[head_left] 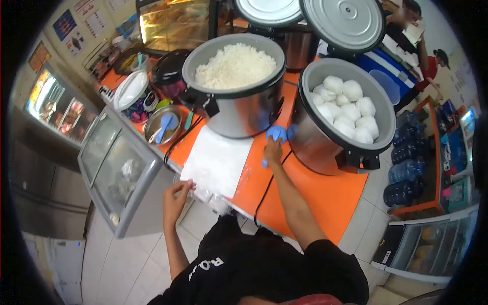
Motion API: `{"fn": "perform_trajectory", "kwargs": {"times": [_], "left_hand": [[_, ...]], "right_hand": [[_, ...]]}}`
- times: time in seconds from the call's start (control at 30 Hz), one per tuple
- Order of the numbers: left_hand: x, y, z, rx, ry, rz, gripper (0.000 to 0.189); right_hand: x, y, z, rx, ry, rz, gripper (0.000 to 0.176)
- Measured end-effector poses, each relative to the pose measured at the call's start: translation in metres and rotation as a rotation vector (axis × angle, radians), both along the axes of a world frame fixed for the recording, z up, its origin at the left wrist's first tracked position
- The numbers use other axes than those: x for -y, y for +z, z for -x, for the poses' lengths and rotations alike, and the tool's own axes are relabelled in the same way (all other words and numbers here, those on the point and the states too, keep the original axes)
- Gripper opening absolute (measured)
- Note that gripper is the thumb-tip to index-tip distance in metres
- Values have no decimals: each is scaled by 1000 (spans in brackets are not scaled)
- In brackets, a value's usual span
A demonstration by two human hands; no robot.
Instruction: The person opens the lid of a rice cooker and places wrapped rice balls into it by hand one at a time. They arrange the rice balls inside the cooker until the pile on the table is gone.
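My right hand (273, 150) is closed around a blue rice paddle (276, 133), its rounded blade between two big rice cookers. The left cooker (234, 114) stands open, full of loose white rice (236, 66). Several white rounded bundles, seemingly wrapped rice portions (351, 109), fill the open right cooker (317, 145). Close to my body, my left hand (178, 198) has its fingers pinched at the near left corner of a white sheet (216, 160). Clear plastic (216, 201) lies beside that hand; what the fingertips hold is too small to make out.
A metal bowl (151, 127) with another blue paddle (165, 127) sits left on the orange table (325, 203), near a white-lidded tub (131, 91). A black cord (269, 190) crosses the tabletop. A glass-topped freezer (122, 162) stands left. Other people (432, 68) are at the back right.
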State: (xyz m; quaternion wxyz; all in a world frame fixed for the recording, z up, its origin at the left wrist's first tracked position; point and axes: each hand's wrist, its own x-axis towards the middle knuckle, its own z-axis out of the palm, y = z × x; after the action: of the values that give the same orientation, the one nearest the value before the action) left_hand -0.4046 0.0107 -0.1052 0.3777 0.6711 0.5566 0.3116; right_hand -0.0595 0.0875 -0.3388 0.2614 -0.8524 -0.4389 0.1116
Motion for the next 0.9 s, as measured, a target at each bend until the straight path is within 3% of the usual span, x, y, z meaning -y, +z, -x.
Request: {"fn": "perform_trajectory", "kwargs": {"times": [0.17, 0.2, 0.23, 0.3, 0.33, 0.47, 0.5, 0.57, 0.6, 0.73, 0.8, 0.9], "left_hand": [[-84, -14, 16, 147, 12, -93, 27], [-111, -23, 16, 168, 27, -80, 25], [-145, -30, 7, 261, 21, -200, 25], [-198, -44, -10, 409, 21, -384, 26], [-220, -41, -21, 424, 21, -442, 29], [-275, -1, -81, 575, 2, -611, 36], [-282, 4, -92, 598, 7, -645, 37], [-287, 1, -109, 621, 23, -641, 38], [-287, 0, -110, 533, 27, -635, 39], [-290, -2, -115, 728, 18, -507, 36], [-292, -1, -110, 695, 2, -513, 40], [-295, -8, -110, 623, 14, -561, 44]], "right_hand": [[56, 23, 35, -12, -160, -506, 42], [65, 43, 48, 8, -217, -621, 40], [73, 67, 58, -239, -222, -686, 39], [80, 120, 76, -317, -210, -823, 41], [67, 164, 76, -137, -191, -891, 43], [-15, 321, 69, 227, -10, -810, 47], [-46, 319, 33, 482, 39, -815, 42], [-114, 364, 43, 628, 54, -435, 33], [-152, 360, 24, 776, 120, -338, 28], [-291, 298, -37, 1147, 259, -67, 15], [-344, 264, -47, 1251, 282, -9, 12], [-356, 280, -23, 1177, 327, 262, 14]]}}
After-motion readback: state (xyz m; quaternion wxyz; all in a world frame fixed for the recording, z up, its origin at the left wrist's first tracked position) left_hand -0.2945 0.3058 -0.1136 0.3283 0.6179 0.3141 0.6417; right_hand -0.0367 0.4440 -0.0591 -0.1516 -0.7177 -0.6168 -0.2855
